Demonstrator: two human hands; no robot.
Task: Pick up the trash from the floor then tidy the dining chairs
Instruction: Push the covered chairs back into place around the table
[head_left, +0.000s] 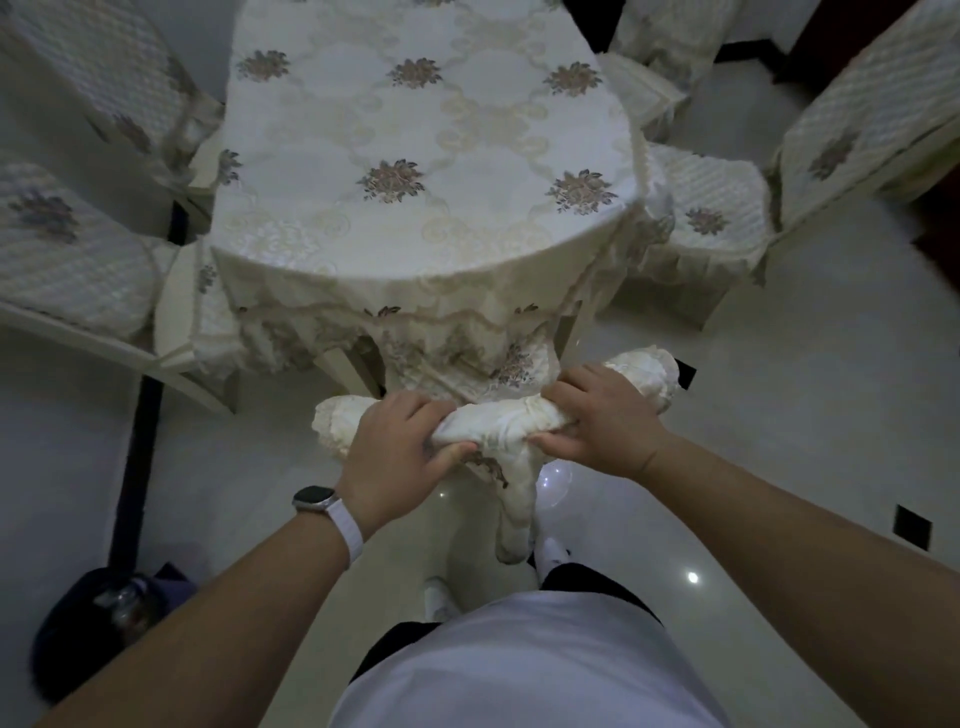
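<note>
Both hands grip the covered top rail of the near dining chair (498, 423): left hand (400, 452) and right hand (605, 421) closed around its cream, frilled fabric cover (bunched between them). Its seat is tucked under the table (415, 156). At lower left, a dark bin (62, 634) holds a crumpled clear plastic bottle (124, 605).
</note>
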